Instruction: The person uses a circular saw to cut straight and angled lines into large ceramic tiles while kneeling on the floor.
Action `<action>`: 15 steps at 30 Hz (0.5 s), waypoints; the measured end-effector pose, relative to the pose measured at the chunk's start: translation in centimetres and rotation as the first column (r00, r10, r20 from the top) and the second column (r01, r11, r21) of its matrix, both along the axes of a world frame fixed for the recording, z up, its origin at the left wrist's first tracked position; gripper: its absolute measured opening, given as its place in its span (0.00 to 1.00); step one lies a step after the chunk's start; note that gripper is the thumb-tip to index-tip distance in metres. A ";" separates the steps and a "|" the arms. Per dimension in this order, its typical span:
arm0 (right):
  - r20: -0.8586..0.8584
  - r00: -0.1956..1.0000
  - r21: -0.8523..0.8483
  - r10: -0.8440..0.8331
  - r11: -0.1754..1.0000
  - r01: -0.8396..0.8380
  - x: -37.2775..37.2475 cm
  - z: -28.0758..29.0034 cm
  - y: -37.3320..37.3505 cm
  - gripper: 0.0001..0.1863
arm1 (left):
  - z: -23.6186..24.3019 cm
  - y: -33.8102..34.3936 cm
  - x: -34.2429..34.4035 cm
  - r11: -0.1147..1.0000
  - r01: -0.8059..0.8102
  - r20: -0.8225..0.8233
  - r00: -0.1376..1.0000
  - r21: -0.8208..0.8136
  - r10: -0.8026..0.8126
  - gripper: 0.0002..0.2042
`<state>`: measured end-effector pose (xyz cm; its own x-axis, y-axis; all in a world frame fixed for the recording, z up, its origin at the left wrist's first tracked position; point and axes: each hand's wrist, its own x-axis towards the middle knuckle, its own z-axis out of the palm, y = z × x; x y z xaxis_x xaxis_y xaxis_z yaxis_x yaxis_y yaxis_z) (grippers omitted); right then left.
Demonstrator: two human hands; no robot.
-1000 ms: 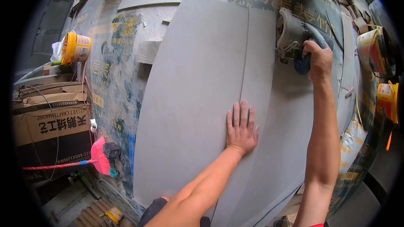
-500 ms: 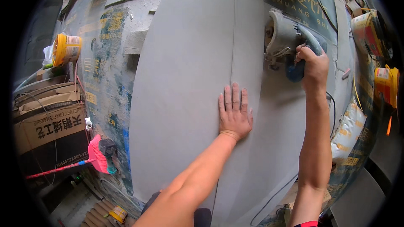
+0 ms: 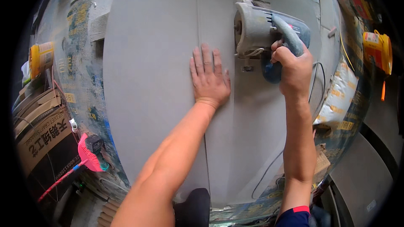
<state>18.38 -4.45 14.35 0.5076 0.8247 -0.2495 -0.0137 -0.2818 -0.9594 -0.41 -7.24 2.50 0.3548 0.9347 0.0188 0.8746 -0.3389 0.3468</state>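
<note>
My left hand (image 3: 210, 83) lies flat, fingers spread, on a large grey tile slab (image 3: 147, 80). Its fingertips rest near a thin lengthwise line in the slab. In my right hand (image 3: 295, 69) is the handle of a handheld tile cutter (image 3: 257, 31), with a dusty grey metal housing and a blue motor body. My fingers curl round that handle; whether the index finger presses a switch is hidden. The cutter stands on grey surface to the right of my left hand, beside another lengthwise edge. Its blade's contact with the tile cannot be seen.
Left of the slab are a pink broom (image 3: 90, 153), cardboard boxes (image 3: 48, 136) and a yellow bucket (image 3: 41, 59). To the right lie a white bag (image 3: 338, 94), another yellow bucket (image 3: 376, 50) and a black cord (image 3: 269, 170). My dark-clad knee (image 3: 193, 208) is at the near edge.
The view has shifted, and the slab's far edge has left the picture. The cutter has come nearer to me relative to my left hand, which stays flat on the slab.
</note>
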 end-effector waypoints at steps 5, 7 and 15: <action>-0.020 1.000 -0.081 -0.015 0.997 0.013 -0.9 0.2 -4.5 0.06 | -0.1 -0.1 -0.1 1.000 0.009 -0.004 1.000 0.026 -0.009 0.33; -0.028 1.000 -0.130 -0.001 0.992 -0.003 -1.3 0.7 -6.1 0.07 | -0.2 -0.1 0.0 0.999 0.010 0.003 1.000 0.035 -0.011 0.33; -0.070 0.997 -0.190 -0.038 0.982 0.024 -3.3 1.4 -13.2 0.10 | -0.5 -0.2 0.0 0.998 -0.003 0.019 1.000 0.065 0.002 0.32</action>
<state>15.09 -17.60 15.74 0.5071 0.7431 -0.4366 -0.0938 -0.4559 -0.8850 -0.38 -7.42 1.98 0.3512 0.9323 0.0866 0.8689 -0.3589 0.3409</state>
